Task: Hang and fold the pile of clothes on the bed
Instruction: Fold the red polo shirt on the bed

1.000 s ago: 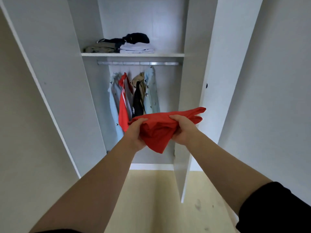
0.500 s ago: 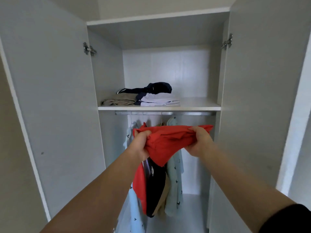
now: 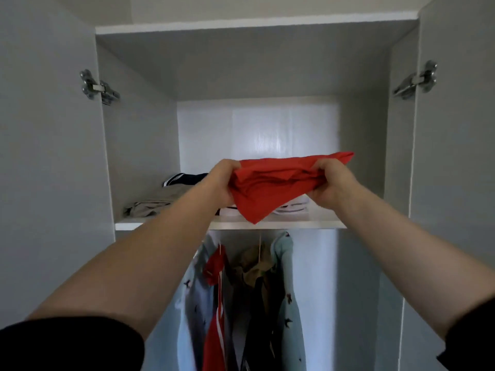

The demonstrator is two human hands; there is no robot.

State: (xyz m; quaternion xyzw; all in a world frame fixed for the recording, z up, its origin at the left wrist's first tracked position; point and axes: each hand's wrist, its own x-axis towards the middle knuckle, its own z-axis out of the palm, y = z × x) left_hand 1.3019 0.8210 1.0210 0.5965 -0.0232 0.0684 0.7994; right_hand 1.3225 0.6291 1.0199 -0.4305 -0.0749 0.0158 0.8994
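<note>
A folded red garment is held up in front of the upper wardrobe shelf. My left hand grips its left end and my right hand grips its right end, fingers curled round the cloth. One corner of the garment hangs down over the shelf's front edge. On the shelf lie a folded beige garment, a dark navy garment behind it, and folded white clothes partly hidden by the red cloth.
Both wardrobe doors stand open, left door and right door, with metal hinges. Below the shelf hang several clothes: pale blue printed shirts, a red top, a khaki and a dark garment.
My view has tilted up and closed in on the wardrobe. Both hands have raised the red garment from rail height to the level of the upper shelf.
</note>
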